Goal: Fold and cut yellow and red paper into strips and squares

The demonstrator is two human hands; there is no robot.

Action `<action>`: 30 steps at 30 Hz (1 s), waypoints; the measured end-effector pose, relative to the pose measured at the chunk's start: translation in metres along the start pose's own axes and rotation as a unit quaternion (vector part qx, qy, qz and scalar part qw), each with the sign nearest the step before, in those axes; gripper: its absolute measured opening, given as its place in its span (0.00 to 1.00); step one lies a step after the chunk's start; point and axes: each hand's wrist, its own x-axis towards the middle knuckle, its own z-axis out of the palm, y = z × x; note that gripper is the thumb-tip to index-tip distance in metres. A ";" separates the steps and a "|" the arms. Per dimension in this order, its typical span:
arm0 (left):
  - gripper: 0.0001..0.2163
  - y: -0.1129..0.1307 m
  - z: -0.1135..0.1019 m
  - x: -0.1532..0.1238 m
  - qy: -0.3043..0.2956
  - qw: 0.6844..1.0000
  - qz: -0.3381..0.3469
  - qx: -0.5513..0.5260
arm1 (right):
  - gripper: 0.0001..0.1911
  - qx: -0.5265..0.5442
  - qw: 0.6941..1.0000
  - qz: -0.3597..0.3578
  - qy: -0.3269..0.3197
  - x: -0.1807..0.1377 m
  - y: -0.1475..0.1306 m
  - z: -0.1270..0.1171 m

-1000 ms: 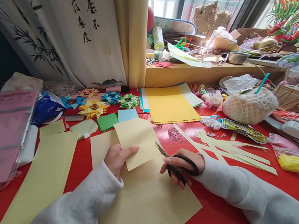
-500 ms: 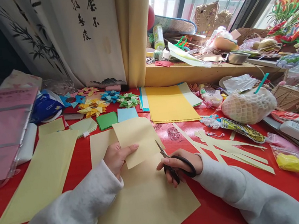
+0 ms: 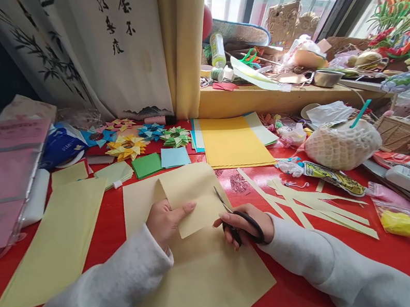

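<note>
A piece of pale yellow paper is pinched in my left hand, thumb on top and the other fingers hidden beneath it. Black-handled scissors are gripped in my right hand, their blades at the paper's right edge. Whether the blades are cutting into it I cannot tell. Below both hands lies a larger pale yellow sheet, flat on the red table.
Cut paper strips lie scattered to the right, near a netted round object. Long pale sheets rest on the left. Folded paper stars, small square stacks and yellow-orange sheets line the back.
My left hand and the paper have shifted slightly right and toward me. The scissors, still in my right hand, have moved a little and now overlap the paper's right edge more.
</note>
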 end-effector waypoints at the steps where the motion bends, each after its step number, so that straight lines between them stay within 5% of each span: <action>1: 0.14 0.000 0.000 0.000 0.000 1.000 0.002 0.002 | 0.26 0.003 1.000 -0.002 0.005 0.000 0.001 0.001; 30: 0.15 0.004 0.006 -0.002 0.024 1.000 -0.005 -0.008 | 0.22 -0.006 0.998 -0.019 0.062 0.000 0.007 0.006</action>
